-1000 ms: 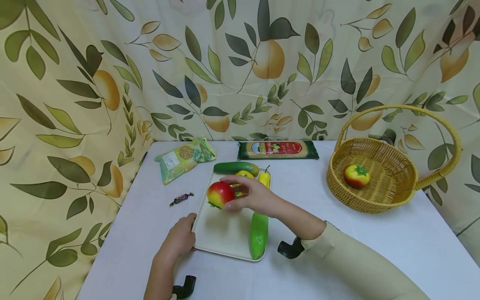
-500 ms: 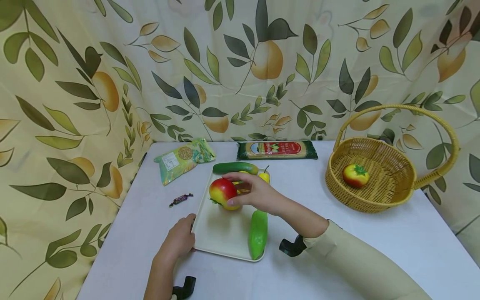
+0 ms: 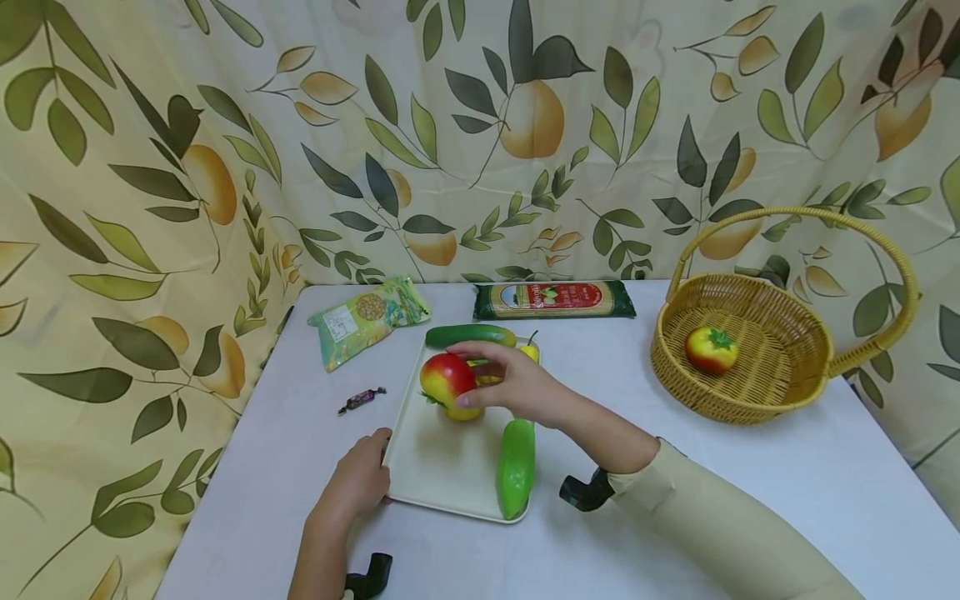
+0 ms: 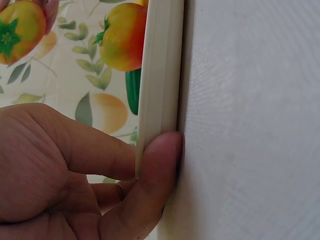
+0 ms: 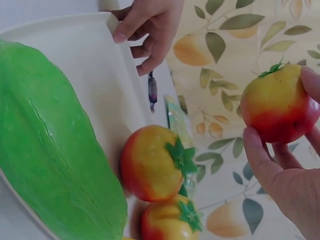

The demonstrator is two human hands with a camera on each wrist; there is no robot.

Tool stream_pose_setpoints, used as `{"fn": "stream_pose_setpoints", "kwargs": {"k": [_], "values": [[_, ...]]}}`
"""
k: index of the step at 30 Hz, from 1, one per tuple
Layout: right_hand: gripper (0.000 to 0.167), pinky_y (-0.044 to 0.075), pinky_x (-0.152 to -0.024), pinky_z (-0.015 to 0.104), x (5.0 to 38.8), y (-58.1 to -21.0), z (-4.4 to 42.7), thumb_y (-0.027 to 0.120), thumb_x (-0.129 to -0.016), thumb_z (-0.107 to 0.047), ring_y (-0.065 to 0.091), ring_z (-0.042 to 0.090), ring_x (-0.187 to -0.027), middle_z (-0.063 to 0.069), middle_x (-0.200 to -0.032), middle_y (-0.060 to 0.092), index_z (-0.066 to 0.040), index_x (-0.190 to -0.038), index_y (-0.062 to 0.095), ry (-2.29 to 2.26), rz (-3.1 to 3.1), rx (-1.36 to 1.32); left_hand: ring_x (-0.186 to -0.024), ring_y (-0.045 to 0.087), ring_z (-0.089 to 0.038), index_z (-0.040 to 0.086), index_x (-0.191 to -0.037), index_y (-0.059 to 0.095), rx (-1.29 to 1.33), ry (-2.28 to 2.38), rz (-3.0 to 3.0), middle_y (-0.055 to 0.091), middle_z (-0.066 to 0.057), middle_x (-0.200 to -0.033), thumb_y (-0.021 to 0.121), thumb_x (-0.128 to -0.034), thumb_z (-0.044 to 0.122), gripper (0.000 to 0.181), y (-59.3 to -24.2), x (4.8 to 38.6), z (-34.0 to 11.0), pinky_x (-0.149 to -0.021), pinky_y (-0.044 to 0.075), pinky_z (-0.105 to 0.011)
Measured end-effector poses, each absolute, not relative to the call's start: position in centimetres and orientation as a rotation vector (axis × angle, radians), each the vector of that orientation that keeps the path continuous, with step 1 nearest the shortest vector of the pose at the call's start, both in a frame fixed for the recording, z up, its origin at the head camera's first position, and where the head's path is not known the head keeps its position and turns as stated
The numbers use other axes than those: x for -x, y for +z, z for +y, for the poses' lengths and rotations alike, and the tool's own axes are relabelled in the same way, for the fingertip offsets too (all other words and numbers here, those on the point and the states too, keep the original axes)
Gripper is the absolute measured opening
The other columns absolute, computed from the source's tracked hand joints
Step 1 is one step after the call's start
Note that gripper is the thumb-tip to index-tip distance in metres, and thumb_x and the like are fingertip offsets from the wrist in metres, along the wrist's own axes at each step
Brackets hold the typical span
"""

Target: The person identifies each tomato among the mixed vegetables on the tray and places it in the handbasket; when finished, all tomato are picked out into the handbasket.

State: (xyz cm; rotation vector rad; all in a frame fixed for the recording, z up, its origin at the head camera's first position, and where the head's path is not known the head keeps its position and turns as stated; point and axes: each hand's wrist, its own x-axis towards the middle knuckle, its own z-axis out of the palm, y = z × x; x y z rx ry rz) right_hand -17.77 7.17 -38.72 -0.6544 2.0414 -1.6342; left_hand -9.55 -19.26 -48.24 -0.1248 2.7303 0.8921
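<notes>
My right hand (image 3: 517, 383) grips a red-and-yellow tomato (image 3: 447, 379) with a green leafy top, above the cream tray (image 3: 427, 467). In the right wrist view this tomato (image 5: 280, 102) is apart from the tray, with thumb and fingers around its sides. My left hand (image 3: 363, 471) pinches the tray's left edge; in the left wrist view its thumb and fingers lie on either side of the rim (image 4: 160, 90). Two more tomatoes (image 5: 152, 162) rest on the tray, mostly hidden behind my right hand in the head view. A long green vegetable (image 3: 517, 471) lies along the tray's right side.
A cucumber (image 3: 470, 335) and a yellow pepper (image 3: 531, 351) lie at the tray's far end. A wicker basket (image 3: 667, 367) with one tomato (image 3: 711, 350) stands right. Beyond the tray are a green-yellow bag (image 3: 371, 317) and a long packet (image 3: 555, 300); a wrapped candy (image 3: 362, 400) lies left.
My right hand and the held tomato have shifted slightly right over the tray. The left hand and tray stay in place.
</notes>
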Motion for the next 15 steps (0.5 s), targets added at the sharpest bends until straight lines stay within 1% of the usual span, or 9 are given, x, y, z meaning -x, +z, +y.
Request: {"fn": "stream_pose_setpoints", "kwargs": {"k": [3, 7, 15], "values": [[0.062, 0.052, -0.093, 0.040, 17.86, -38.73, 7.33, 0.080, -0.087, -0.014, 0.054, 0.030, -0.124, 0.006, -0.139, 0.054, -0.017, -0.143, 0.055, -1.640, 2.043, 0.645, -0.087, 0.058, -0.026, 0.000, -0.140, 0.052, 0.117, 0.883, 2.738, 0.061, -0.017, -0.114, 0.056, -0.0905, -0.006, 0.050, -48.25, 9.53, -19.31, -0.078, 0.049, -0.044], [0.062, 0.052, -0.094, 0.040, 17.93, -38.76, 7.51, 0.079, -0.087, -0.016, 0.054, 0.031, -0.125, 0.006, -0.140, 0.054, -0.016, -0.144, 0.054, -1.642, 2.041, 0.631, -0.087, 0.058, -0.026, -0.001, -0.140, 0.052, 0.113, 0.870, 2.747, 0.061, -0.018, -0.113, 0.055, -0.0901, -0.007, 0.050, -48.27, 9.52, -19.30, -0.077, 0.049, -0.044], [0.062, 0.052, -0.092, 0.039, 18.16, -38.96, 7.98, 0.080, -0.086, -0.016, 0.055, 0.029, -0.122, 0.005, -0.139, 0.054, -0.018, -0.143, 0.055, -1.623, 2.081, 0.618, -0.088, 0.058, -0.027, -0.001, -0.140, 0.052, 0.097, 0.858, 2.761, 0.061, -0.020, -0.115, 0.055, -0.0899, -0.006, 0.050, -48.30, 9.45, -19.34, -0.078, 0.048, -0.046]]}}
